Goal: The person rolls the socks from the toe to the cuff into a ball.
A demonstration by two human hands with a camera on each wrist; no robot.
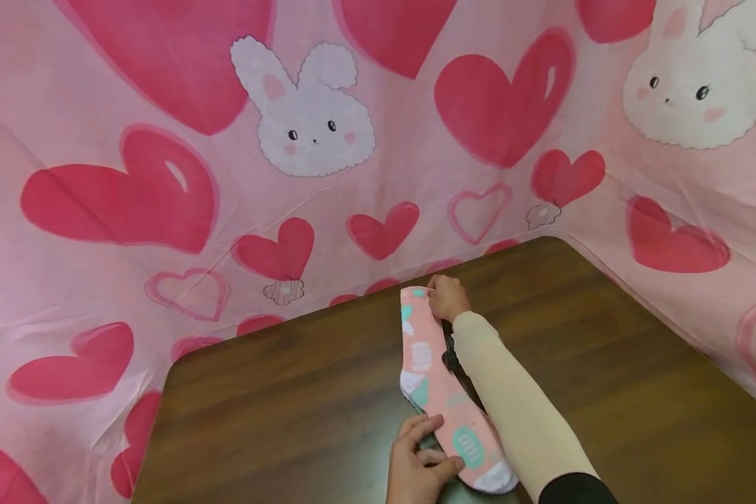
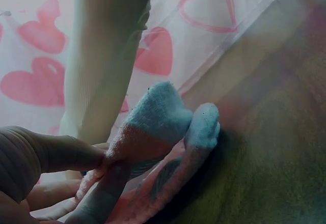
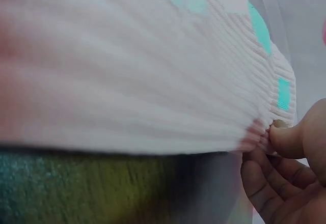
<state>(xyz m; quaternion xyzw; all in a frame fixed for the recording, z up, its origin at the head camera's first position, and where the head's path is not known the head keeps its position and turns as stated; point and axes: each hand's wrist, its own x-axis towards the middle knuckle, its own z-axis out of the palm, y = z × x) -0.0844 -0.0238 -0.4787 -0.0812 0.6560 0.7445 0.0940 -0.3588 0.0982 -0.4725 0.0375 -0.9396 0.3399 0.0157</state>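
Speaker one: What was being handled at the wooden table (image 1: 277, 413)?

Speaker two: A pink crew sock (image 1: 439, 395), patterned in mint and white, was stretched lengthwise over the tabletop, its white toe (image 1: 496, 479) turned toward the wearer of the camera and its cuff (image 1: 414, 294) toward the far edge.

Speaker one: How was it held?

Speaker two: The cuff's edge was pinched between the thumb and fingers of the right hand (image 1: 450, 299). Near the toe, the sock's side edge was gripped by the left hand (image 1: 416, 458), with thumb and fingers narrowed on the knit.

Speaker one: Was only one sock seen?

Speaker two: A second sock (image 2: 205, 124) was shown by the left wrist view, its white toe set just beside the first. Whether the full length was rested on the wood could not be told.

Speaker one: And the surroundings?

Speaker two: The right forearm was covered by a cream sleeve (image 1: 523, 399), which was laid alongside the sock. The table was bordered by pink fabric (image 1: 409, 150), printed with red hearts (image 1: 504, 105) and white rabbit heads (image 1: 315, 143).
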